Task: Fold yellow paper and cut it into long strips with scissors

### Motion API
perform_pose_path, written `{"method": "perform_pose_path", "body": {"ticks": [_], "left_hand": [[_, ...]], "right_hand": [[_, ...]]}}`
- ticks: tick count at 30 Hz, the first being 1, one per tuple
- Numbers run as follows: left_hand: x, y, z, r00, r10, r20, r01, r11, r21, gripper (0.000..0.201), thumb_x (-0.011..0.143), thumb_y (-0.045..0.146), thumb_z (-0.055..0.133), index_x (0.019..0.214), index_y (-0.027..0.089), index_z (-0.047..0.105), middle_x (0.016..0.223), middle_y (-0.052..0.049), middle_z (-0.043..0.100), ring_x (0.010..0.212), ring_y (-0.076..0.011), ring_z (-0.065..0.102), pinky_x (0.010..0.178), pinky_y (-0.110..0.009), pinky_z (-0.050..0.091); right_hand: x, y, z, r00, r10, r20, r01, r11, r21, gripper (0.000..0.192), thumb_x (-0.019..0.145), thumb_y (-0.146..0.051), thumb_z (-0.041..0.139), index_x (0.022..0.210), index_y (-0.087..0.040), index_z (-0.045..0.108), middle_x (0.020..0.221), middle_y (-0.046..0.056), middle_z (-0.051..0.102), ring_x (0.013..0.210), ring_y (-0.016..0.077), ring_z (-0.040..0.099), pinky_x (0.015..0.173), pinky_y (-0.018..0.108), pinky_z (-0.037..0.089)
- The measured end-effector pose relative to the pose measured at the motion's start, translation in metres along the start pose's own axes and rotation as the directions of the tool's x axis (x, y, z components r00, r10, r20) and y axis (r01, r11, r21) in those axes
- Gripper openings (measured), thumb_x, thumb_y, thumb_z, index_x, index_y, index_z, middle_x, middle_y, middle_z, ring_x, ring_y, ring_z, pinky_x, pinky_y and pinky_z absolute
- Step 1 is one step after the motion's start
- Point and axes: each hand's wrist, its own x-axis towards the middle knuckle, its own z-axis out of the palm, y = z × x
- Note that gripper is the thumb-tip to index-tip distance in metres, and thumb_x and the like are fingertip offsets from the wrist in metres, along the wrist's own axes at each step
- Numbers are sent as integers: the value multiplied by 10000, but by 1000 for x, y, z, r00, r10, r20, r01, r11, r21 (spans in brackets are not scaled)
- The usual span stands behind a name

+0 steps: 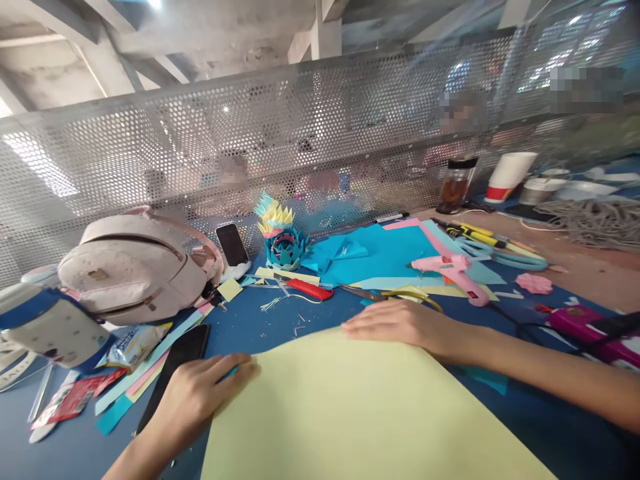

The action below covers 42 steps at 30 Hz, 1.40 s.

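A large pale yellow paper sheet lies on the blue table in front of me. My left hand rests flat at the sheet's left corner, fingers pressing its edge, beside a dark phone. My right hand lies palm down on the sheet's far edge, fingers pointing left. Neither hand grips anything. Just beyond my right hand lie scissors with yellow handles.
A pink backpack sits at the left, a propped phone beside it. A paper flower model, blue sheets, a pink glue gun, a red comb and paper strips crowd the table. A perforated metal screen closes the back.
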Motion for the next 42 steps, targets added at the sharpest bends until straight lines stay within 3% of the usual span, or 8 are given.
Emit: {"method": "perform_pose_path", "body": {"ticks": [9,16,24,28,31,33,37,42], "left_hand": [[-4,5,18,999,-26,32,25,999,29,315,973,164,408,1153,228,659,1108,-56,750,787,-173,741,577,-212,535],[14,-14,-3,938,-337,83,347,914,-211,306,889,341,613,1192,321,655,1226,-14,696,913,-180,739,694,-192,542],[1,1,8,960,-269,78,276,856,-438,276,949,360,564,1206,351,665,1124,-13,725,798,-136,733,690,-163,528],[13,-16,14,892,-450,45,414,773,-481,359,979,282,502,1321,349,588,1223,-31,691,1080,-199,679,894,-256,532],[26,-31,18,807,-591,3,496,675,-546,496,989,300,467,1480,332,399,1285,-66,642,964,-203,691,888,-331,541],[36,-38,23,808,-589,0,481,660,-577,572,994,278,433,1540,325,270,1318,-88,606,902,-188,689,905,-358,530],[56,-46,40,880,-474,37,440,782,-441,600,982,212,400,1553,312,243,1346,-116,557,1144,-244,611,1014,-434,460],[75,-40,51,898,-439,-24,435,894,-105,546,931,204,510,1470,248,429,1519,-185,379,1427,-390,318,1104,-674,238]], "right_hand": [[8,11,22,995,-25,97,31,997,-65,408,1040,-193,366,1392,-249,565,1354,56,626,1266,190,574,1094,372,428],[14,16,2,997,6,-73,-7,1000,-16,420,1001,-349,486,1403,-250,553,1368,80,613,1267,216,573,1093,390,422],[-15,-1,-2,998,36,-59,-27,988,151,445,987,-421,500,1396,-257,561,1323,81,649,1221,227,610,1043,351,460],[-18,1,-5,983,143,-111,-115,968,224,439,979,-446,504,1358,-248,604,1296,109,662,1180,249,629,994,366,495],[-24,2,-8,953,240,-185,-177,936,304,426,933,-433,595,1299,-224,659,1262,123,680,1156,253,642,972,336,511],[-28,-2,-11,934,286,-215,-195,911,364,399,904,-417,643,1249,-223,696,1233,116,698,1158,254,645,981,321,511],[-30,-18,-19,927,269,-262,-154,909,388,340,921,-409,624,1191,-233,731,1178,112,724,1127,248,666,984,326,518],[-34,-31,-22,926,155,-344,-54,957,286,334,985,-382,510,1187,-230,729,1165,106,729,1107,205,674,1007,294,494]]}}
